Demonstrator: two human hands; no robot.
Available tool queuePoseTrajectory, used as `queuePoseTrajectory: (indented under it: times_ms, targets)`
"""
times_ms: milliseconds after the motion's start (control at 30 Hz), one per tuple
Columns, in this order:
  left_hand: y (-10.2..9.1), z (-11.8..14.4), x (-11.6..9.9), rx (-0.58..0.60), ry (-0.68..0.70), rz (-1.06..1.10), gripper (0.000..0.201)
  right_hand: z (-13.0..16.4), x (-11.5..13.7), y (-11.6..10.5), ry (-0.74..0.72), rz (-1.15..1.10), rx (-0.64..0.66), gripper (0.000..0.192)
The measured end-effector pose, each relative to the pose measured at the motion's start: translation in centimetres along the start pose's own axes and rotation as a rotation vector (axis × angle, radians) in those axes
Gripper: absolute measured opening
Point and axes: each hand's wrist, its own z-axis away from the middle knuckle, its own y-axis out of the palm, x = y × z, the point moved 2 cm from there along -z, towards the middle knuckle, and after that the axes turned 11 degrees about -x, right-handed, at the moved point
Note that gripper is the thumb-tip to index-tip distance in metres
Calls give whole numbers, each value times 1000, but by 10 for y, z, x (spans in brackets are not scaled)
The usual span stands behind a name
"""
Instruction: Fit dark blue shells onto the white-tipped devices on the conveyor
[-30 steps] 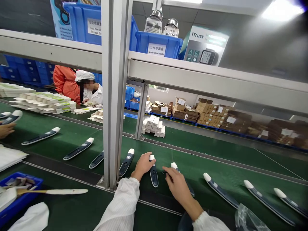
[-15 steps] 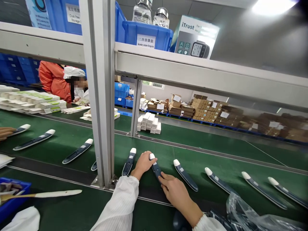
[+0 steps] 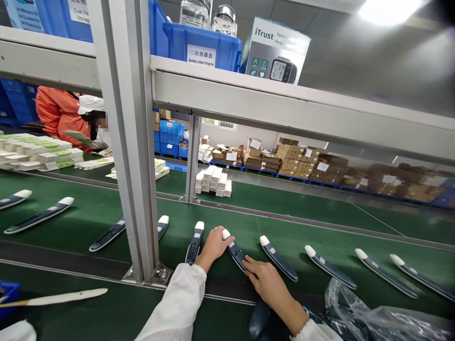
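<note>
A dark blue, slim handheld device [image 3: 235, 251] with a white tip lies slanted on the green conveyor belt, its back facing up. My left hand [image 3: 214, 247] is closed round its white-tipped end, thumb across the top. The fingers of my right hand [image 3: 265, 279] are pressed together on its lower end, covering part of it. A dark recess shows on its back between the two hands. Left of my left hand lies a similar device [image 3: 195, 242] with an open compartment. Another device [image 3: 279, 258] lies to the right, its back looking closed.
More devices [image 3: 330, 267] lie along the belt on both sides. A metal post [image 3: 131, 142] stands left of my arms under a shelf [image 3: 284, 94]. A clear plastic bag [image 3: 377, 315] with dark parts lies front right. A pale-handled tool [image 3: 67, 297] lies front left. A co-worker [image 3: 94, 118] sits beyond.
The view has shifted slightly to the right. My right fingers have slid a little down the device, and more of its back shows. My left hand keeps hold of the tip end.
</note>
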Motion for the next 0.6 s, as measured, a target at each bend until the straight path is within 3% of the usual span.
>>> queuePoseTrajectory:
  times_ms: [167, 333, 500, 600]
  targets:
    - [12, 3, -9, -25, 0, -39, 26, -4, 0, -2, -14, 141, 39, 44]
    - [18, 12, -21, -39, 68, -84, 33, -6, -9, -14, 4, 101, 50, 43]
    - [-8, 9, -28, -268, 188, -62, 55, 21, 1, -39, 156, 258, -32, 41]
    - [-29, 0, -22, -362, 183, -91, 50, 43, 24, -40, 273, 377, 73, 46]
